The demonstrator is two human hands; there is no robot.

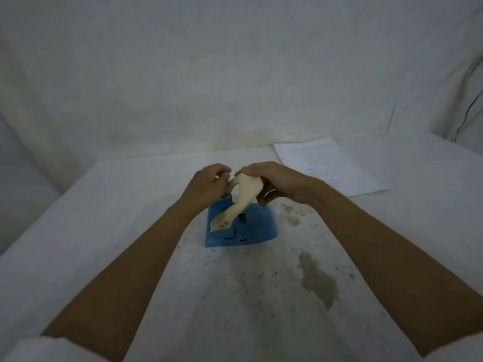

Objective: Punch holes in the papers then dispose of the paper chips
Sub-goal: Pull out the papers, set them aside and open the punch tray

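Observation:
Both my hands hold a cream-coloured hole punch [241, 199] in the air above a blue tray [257, 231] that lies on the white cloth-covered table. My right hand [271, 178] grips the punch from above at its upper end. My left hand [206, 186] is closed on the punch's left side, on a darker metal part. The punch's lower end points down toward the tray's left part. A few dark specks lie in the tray. A stack of printed papers [326, 165] lies flat on the table to the far right of my hands.
The white table cloth [261, 296] has grey stains and dark specks in front of and to the right of the tray. A white cloth backdrop hangs behind the table. A dark cable [467, 113] runs down at the far right edge.

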